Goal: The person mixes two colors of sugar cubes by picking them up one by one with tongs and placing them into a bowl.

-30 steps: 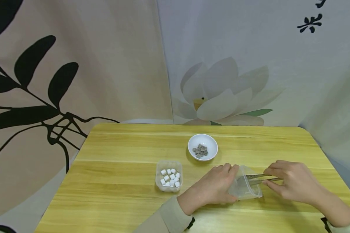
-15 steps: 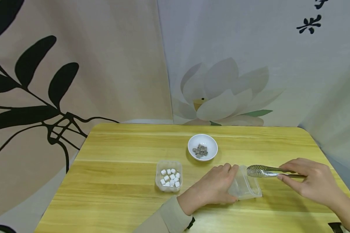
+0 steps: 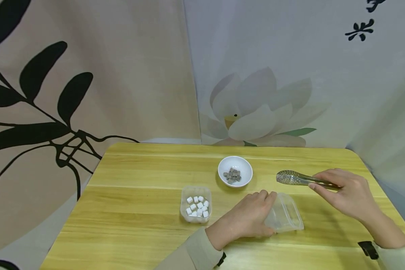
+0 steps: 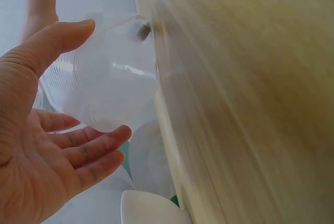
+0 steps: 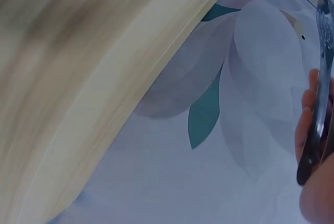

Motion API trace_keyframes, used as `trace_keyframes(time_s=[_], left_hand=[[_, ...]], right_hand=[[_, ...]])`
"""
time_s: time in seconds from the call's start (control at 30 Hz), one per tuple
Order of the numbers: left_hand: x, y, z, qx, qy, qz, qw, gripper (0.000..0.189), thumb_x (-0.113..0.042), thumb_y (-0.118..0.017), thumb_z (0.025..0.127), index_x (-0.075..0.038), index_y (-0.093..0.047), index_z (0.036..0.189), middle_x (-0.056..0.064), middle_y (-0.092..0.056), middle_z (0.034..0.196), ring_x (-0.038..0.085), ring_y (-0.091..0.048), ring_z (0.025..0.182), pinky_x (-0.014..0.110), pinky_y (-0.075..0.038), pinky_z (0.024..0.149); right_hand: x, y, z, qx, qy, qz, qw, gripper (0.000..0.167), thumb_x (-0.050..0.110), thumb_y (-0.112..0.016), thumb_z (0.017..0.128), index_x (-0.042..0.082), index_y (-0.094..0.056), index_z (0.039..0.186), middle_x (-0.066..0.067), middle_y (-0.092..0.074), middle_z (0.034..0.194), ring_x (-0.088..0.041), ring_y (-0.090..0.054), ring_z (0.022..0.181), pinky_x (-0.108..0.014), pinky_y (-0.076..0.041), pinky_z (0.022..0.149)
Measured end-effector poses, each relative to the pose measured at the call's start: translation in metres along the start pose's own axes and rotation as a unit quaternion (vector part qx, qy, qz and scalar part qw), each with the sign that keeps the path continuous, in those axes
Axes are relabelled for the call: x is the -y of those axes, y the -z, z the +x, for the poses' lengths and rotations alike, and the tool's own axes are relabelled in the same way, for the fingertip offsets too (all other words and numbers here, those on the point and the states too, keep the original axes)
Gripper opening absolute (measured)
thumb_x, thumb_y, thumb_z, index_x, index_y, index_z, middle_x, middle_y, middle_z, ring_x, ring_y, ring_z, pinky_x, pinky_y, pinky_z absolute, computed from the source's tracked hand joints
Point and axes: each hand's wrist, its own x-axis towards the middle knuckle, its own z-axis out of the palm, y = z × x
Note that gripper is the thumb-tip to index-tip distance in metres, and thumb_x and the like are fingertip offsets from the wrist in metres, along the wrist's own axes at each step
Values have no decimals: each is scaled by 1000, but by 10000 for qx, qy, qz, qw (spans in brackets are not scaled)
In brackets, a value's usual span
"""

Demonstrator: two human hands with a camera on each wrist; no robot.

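Note:
My left hand (image 3: 248,213) grips a clear plastic container (image 3: 285,215) that lies tipped on its side, its mouth facing right. In the left wrist view a small grey-brown cube (image 4: 143,32) shows through the container's wall near its base. My right hand (image 3: 345,191) holds metal tongs (image 3: 302,179) with perforated heads, raised above and behind the container. The heads are close together and point left; a greyish patch shows at their tips, and I cannot tell whether it is a cube. Behind the left hand stands a white bowl (image 3: 247,169) holding several grey-brown cubes (image 3: 232,174).
A clear square tub (image 3: 195,191) with several white cubes (image 3: 200,205) stands left of my left hand. The wooden table (image 3: 131,176) ends at a back edge against a printed curtain (image 3: 148,75).
The tongs have come out of the tipped container, first to the right, then up and left toward the bowl. My left hand and the container have stayed in place.

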Motion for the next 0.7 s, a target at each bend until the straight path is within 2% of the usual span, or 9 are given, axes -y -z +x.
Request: trace_keyframes(time_s=[0.07,0.23,0.37,0.5,0.7], left_hand=[[0,0,0,15,2,-23,10000,88,-55,-90,76,-8,-49,139,-4,-53,104,4,-47,83,21,-46,82],[1,1,1,5,-18,-28,10000,86,-55,-90,75,-10,-50,136,-5,-53,103,4,-47,82,21,-46,81],[1,1,1,-24,-54,-18,10000,84,-54,-90,75,-10,-50,134,-5,-52,101,4,-46,81,20,-45,79],[1,1,1,-68,-72,21,9999,84,-54,-90,75,-10,-51,134,-5,-51,100,4,-46,80,20,-44,77],[1,1,1,-17,-50,52,10000,84,-55,-90,76,-10,-50,135,-5,-51,100,4,-46,80,20,-45,77]], right_hand=[[1,-6,8,23,-42,-85,10000,13,27,-88,79,20,-82,87,3,-76,86,-2,-64,68,-16,-48,59],[6,-26,30,19,-177,-229,9996,22,14,-91,68,14,-83,89,-3,-78,90,-13,-68,68,-19,-47,59],[11,-44,42,24,-141,-256,9996,23,13,-90,68,12,-83,90,-4,-79,91,-19,-70,69,-23,-47,57],[16,-59,50,103,-181,-236,9995,21,17,-89,71,13,-83,91,-5,-79,92,-18,-69,67,-28,-48,54],[19,-66,50,334,-450,-130,9983,25,18,-91,70,13,-84,94,-4,-79,94,-14,-66,63,-30,-48,53]])
